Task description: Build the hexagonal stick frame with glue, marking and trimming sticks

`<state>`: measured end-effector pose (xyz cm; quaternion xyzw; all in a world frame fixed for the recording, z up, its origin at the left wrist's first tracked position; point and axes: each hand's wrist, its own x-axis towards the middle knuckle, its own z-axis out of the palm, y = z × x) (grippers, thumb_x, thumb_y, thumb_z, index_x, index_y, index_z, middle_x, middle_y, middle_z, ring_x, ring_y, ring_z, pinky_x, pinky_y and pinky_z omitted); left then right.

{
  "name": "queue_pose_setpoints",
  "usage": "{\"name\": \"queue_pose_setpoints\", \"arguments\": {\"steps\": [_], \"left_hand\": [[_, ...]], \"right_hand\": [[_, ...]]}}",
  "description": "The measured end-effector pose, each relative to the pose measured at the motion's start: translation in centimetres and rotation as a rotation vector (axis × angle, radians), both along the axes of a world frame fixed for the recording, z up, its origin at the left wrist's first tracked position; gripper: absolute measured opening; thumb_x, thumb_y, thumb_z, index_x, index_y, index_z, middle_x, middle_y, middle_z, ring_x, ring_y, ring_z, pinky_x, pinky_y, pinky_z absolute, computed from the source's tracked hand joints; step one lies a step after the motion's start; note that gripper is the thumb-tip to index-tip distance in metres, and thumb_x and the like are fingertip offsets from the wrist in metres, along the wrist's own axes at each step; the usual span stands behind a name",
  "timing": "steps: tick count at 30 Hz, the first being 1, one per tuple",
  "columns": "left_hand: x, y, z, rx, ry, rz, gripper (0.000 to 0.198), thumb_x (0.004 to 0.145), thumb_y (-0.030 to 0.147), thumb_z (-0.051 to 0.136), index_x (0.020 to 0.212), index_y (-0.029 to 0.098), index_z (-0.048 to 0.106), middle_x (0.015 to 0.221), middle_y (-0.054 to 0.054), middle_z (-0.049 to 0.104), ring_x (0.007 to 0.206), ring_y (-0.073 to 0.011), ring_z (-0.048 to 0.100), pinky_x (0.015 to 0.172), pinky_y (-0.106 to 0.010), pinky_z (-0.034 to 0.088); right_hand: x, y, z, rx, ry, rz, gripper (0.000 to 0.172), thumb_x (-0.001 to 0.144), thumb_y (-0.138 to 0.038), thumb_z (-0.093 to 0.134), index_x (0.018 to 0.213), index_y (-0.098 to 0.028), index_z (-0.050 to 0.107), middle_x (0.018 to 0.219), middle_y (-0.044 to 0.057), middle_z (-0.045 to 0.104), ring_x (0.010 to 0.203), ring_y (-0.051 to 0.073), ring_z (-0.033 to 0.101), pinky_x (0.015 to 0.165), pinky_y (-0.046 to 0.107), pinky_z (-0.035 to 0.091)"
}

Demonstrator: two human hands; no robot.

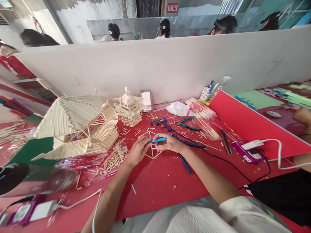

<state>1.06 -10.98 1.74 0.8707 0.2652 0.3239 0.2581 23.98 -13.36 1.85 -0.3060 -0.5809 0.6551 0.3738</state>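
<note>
Over the red table, my left hand (139, 149) and my right hand (167, 143) meet with closed fingers around a slim blue pen (159, 139). The pen lies nearly level between them; its exact kind is partly hidden by the fingers. Beneath the hands is a flat, many-sided frame of thin wooden sticks (153, 157), partly covered. Just past the right hand rest a blue glue gun (165, 123), green-handled pliers (188, 123) and blue-handled pliers (186, 163). A heap of short cut sticks (114, 161) lies left of my left hand.
A large stick-built house (80, 126) and a small stick pagoda (130, 110) stand at the left and back. Bundled sticks (204, 116), a purple power strip (247, 152) and a red board (257, 126) are on the right. A pale partition (155, 68) runs behind.
</note>
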Motion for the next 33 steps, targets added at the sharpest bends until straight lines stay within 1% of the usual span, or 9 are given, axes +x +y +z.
{"name": "queue_pose_setpoints", "arguments": {"steps": [4, 7, 10, 14, 18, 22, 25, 30, 33], "left_hand": [[0.1, 0.0, -0.1, -0.021, -0.014, 0.037, 0.03, 0.107, 0.038, 0.046, 0.113, 0.021, 0.07, 0.101, -0.008, 0.065, 0.094, -0.0205, 0.063, 0.087, -0.033, 0.054], [-0.6, 0.4, 0.1, 0.01, -0.013, 0.184, 0.033, 0.109, 0.038, 0.04, 0.108, 0.019, 0.068, 0.102, -0.008, 0.061, 0.094, -0.0208, 0.063, 0.088, -0.033, 0.053], [-1.9, 0.9, 0.5, 0.064, 0.105, 0.381, 0.036, 0.11, 0.038, 0.034, 0.108, 0.019, 0.064, 0.102, -0.008, 0.057, 0.085, -0.0205, 0.062, 0.079, -0.033, 0.053], [-3.2, 1.4, 1.0, 0.093, 0.427, 0.62, 0.033, 0.109, 0.033, 0.032, 0.114, 0.018, 0.061, 0.106, -0.01, 0.056, 0.07, -0.0188, 0.058, 0.065, -0.032, 0.048], [-3.8, 1.7, 0.8, 0.181, 0.662, 0.759, 0.03, 0.105, 0.022, 0.036, 0.111, 0.012, 0.064, 0.111, -0.018, 0.061, 0.093, -0.0286, 0.065, 0.08, -0.039, 0.052], [-4.2, 1.9, 0.5, 0.252, 0.759, 0.749, 0.029, 0.097, 0.013, 0.043, 0.105, 0.013, 0.071, 0.108, -0.019, 0.066, 0.106, -0.037, 0.063, 0.089, -0.047, 0.052], [-4.2, 2.0, 0.6, 0.285, 0.635, 0.718, 0.028, 0.097, 0.016, 0.048, 0.111, 0.014, 0.072, 0.112, -0.02, 0.069, 0.11, -0.0385, 0.063, 0.094, -0.051, 0.052], [-2.4, 1.3, 0.9, 0.075, 0.188, 0.304, 0.024, 0.102, 0.03, 0.053, 0.117, 0.022, 0.07, 0.114, -0.01, 0.075, 0.105, -0.0252, 0.07, 0.095, -0.037, 0.055], [-1.0, 0.4, 0.8, -0.051, 0.061, 0.191, 0.025, 0.103, 0.034, 0.052, 0.113, 0.022, 0.071, 0.112, -0.008, 0.076, 0.1, -0.0219, 0.071, 0.091, -0.033, 0.055]], "right_hand": [[-0.6, -0.1, -0.3, -0.018, 0.038, 0.006, 0.039, 0.082, -0.03, 0.084, 0.111, -0.02, 0.06, 0.084, -0.003, 0.068, 0.068, 0.01, 0.066, 0.064, 0.023, 0.055], [-0.4, 0.1, -0.5, -0.026, 0.101, -0.002, 0.057, 0.081, -0.025, 0.085, 0.128, -0.023, 0.053, 0.085, -0.004, 0.068, 0.067, 0.01, 0.066, 0.062, 0.022, 0.055], [0.0, 0.5, -0.5, -0.001, 0.125, -0.106, 0.069, 0.082, -0.023, 0.084, 0.14, -0.025, 0.047, 0.084, -0.005, 0.068, 0.068, 0.01, 0.066, 0.064, 0.022, 0.055], [0.4, 0.9, -0.5, 0.003, 0.073, -0.245, 0.052, 0.082, -0.027, 0.084, 0.128, -0.022, 0.059, 0.088, -0.002, 0.069, 0.072, 0.011, 0.067, 0.07, 0.025, 0.057], [0.4, 1.0, -0.6, -0.003, 0.01, -0.302, 0.043, 0.08, -0.031, 0.085, 0.117, -0.021, 0.064, 0.089, 0.0, 0.07, 0.074, 0.013, 0.069, 0.075, 0.029, 0.059], [0.3, 1.0, -0.9, 0.051, -0.064, -0.34, 0.039, 0.08, -0.033, 0.084, 0.112, -0.022, 0.065, 0.092, 0.001, 0.071, 0.079, 0.016, 0.07, 0.077, 0.031, 0.059], [0.2, 1.0, -0.9, 0.11, -0.124, -0.372, 0.034, 0.081, -0.033, 0.082, 0.109, -0.022, 0.065, 0.095, 0.002, 0.072, 0.085, 0.017, 0.07, 0.079, 0.031, 0.058], [-0.2, 0.9, -0.6, 0.184, -0.177, -0.376, 0.03, 0.083, -0.033, 0.079, 0.107, -0.022, 0.065, 0.096, 0.003, 0.072, 0.089, 0.018, 0.07, 0.084, 0.033, 0.057], [-0.5, 0.6, -0.3, 0.224, -0.208, -0.375, 0.028, 0.084, -0.033, 0.077, 0.106, -0.021, 0.064, 0.097, 0.004, 0.072, 0.09, 0.018, 0.071, 0.087, 0.034, 0.056]]}}
